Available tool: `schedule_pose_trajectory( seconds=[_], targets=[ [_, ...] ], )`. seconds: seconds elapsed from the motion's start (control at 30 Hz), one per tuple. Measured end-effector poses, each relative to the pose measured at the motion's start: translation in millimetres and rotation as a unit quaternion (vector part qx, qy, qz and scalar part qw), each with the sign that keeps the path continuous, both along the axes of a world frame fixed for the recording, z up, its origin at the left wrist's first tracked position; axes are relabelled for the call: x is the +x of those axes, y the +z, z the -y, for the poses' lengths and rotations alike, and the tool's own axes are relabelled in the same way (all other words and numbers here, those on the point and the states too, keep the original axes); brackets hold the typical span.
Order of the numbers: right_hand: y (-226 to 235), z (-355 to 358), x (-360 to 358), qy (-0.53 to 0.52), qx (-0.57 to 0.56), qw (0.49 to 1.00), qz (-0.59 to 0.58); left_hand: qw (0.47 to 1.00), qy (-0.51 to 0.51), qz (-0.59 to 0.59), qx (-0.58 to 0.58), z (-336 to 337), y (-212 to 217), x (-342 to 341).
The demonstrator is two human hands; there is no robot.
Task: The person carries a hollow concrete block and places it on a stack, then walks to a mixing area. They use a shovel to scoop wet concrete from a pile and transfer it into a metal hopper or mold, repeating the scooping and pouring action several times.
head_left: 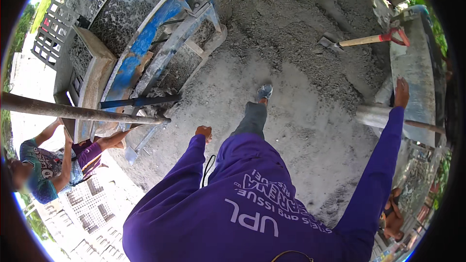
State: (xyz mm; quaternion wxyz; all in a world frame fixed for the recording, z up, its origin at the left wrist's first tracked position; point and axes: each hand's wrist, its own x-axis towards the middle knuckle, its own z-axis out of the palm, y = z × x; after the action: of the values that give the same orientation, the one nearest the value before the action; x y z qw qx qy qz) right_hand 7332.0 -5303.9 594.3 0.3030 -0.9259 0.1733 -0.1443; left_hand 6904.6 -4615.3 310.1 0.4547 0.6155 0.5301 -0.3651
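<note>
My left hand [204,134] hung low in front of me, just beside my thigh, its fingers curled into a loose fist. My right hand [401,93] was stretched well out to the right, over the edge of a long grey panel [413,58], metal by its look. I could not tell whether those fingers gripped the panel, rested on it or only passed above it.

Farther out than that hand, a shovel [361,40] lay with its blade against the grey gravelly mix [301,24]. Its wooden shaft ran to the right and its red D-shaped handle reached the panel. Nearer than my right hand, a wooden shaft [424,126] crossed the panel beyond my purple sleeve [376,165], and a rounded grey piece [374,115] lay on the other side of the sleeve; I could not tell whether the two were joined.

My foot [265,91] was planted forward on the dusty grey ground [310,116], between my two hands. To the far left stood a curved steel frame [136,43] with worn blue paint, and a long, brownish pole [73,110] came in from the left edge near it. A co-worker [46,170] in a teal shirt was at the left, near hollow blocks [92,204]. Another person [394,216] was at the near right.
</note>
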Motion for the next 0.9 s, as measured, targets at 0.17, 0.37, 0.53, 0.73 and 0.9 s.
schedule_pose_trajectory(
  seconds=[0.17,0.37,0.53,0.73,0.9],
  targets=[
    [75.2,161.1,177.9,0.113,-0.096,0.987,0.065,0.975,-0.085,0.190,0.074,70.6,-29.3,159.2],
    [-11.6,42.7,215.0,-0.056,0.259,0.962,0.060,0.861,-0.150,0.480,0.074,193.0,117.6,365.1],
    [24.7,-56.6,170.0,-0.028,0.513,0.836,0.194,0.731,-0.113,0.673,0.018,311.8,256.6,467.4],
    [-13.7,-191.2,88.9,0.058,0.656,0.718,0.224,0.586,-0.300,0.748,0.085,382.1,327.7,490.5],
    [-83.7,-202.2,57.3,-0.081,0.728,0.675,-0.090,0.624,-0.536,0.564,0.078,420.4,257.3,420.0]
  ],
)
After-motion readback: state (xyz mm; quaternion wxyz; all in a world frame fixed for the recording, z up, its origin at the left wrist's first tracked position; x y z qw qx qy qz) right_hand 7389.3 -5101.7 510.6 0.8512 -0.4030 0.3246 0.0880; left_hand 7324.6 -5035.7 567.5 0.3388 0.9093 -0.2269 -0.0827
